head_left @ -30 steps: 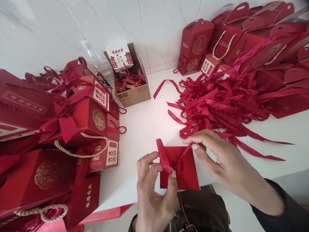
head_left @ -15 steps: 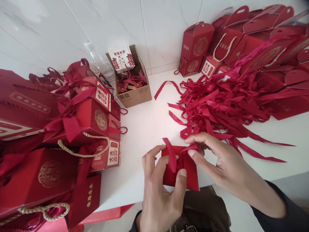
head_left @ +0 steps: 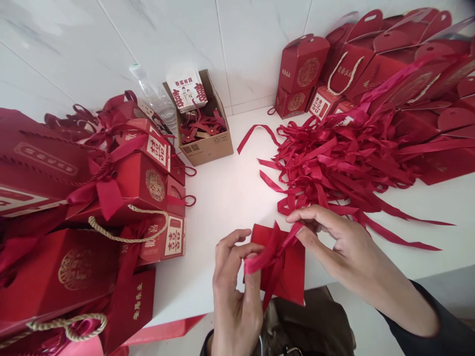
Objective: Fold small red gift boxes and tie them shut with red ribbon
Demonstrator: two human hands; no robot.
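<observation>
Pinching smooth, shiny ribbon (head_left: pixel 264 258) between thumb and forefinger of the right hand (head_left: pixel 336 249). With the left hand (head_left: pixel 237 301), apparently pinching a folded length of the same ribbon, with fingertips partly covered. Crossed over an angular red card box (head_left: pixel 293 267) at the near edge of the white tabletop (head_left: pixel 222 198), between both hands. Flanked by a tangled heap of limp ribbons (head_left: pixel 334 158) on the right and stacked, sharp-edged paperboard boxes (head_left: pixel 129 173) on the left.

1 clear bottle (head_left: pixel 151 96) just beside 1 open cardboard carton (head_left: pixel 208 150), near a white tiled wall (head_left: pixel 256 49)
</observation>
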